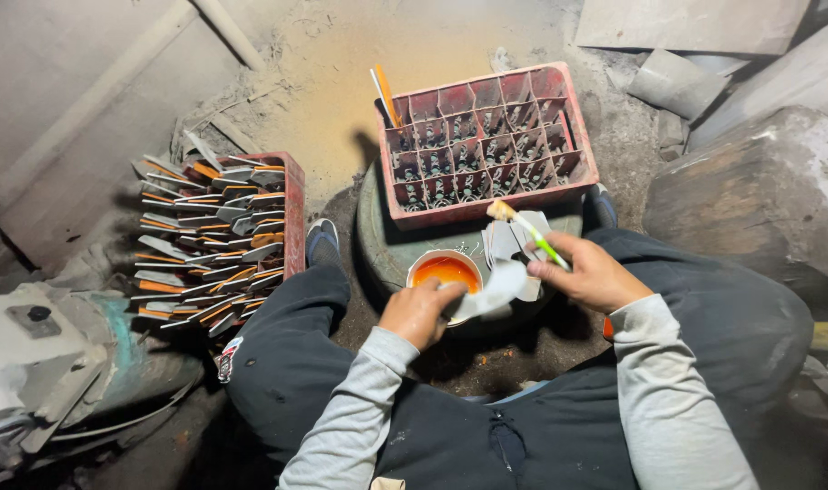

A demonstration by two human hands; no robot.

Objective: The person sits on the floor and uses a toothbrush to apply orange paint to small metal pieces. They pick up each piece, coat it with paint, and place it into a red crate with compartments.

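Far left of frame: grey machine body (33,354) with a teal-stained part, partly cut off by the edge.

Left of centre: red crate (292,213) on the ground, crammed with flat grey metal blades (201,240) fanned out leftward, many edged in orange.

Lower centre: left hand (420,311), fingers curled shut around one grey blade (497,289), held just above and to the right of a small white bowl (445,270). Bowl filled with orange paint, resting on a round dark green drum (382,245) between the knees. Thumb side of the hand at the bowl's near rim; contact with the rim not determinable.

Upper centre: second red crate (484,141), divided into compartments, sitting on the far part of the drum and tilted toward the viewer. Grey pieces standing in the compartments nearest the viewer; far rows appear unfilled. One orange-tipped blade (383,93) upright at the crate's upper left corner.

Right of centre: right hand (588,272), fingers closed in a pinch on a green-handled brush (530,232), bristle end pointing up-left toward the crate's near wall. A few loose grey blades lying on the drum beneath the brush.

Right of frame: large grey stone block (759,200), flat slabs (695,27) behind it in the upper right.
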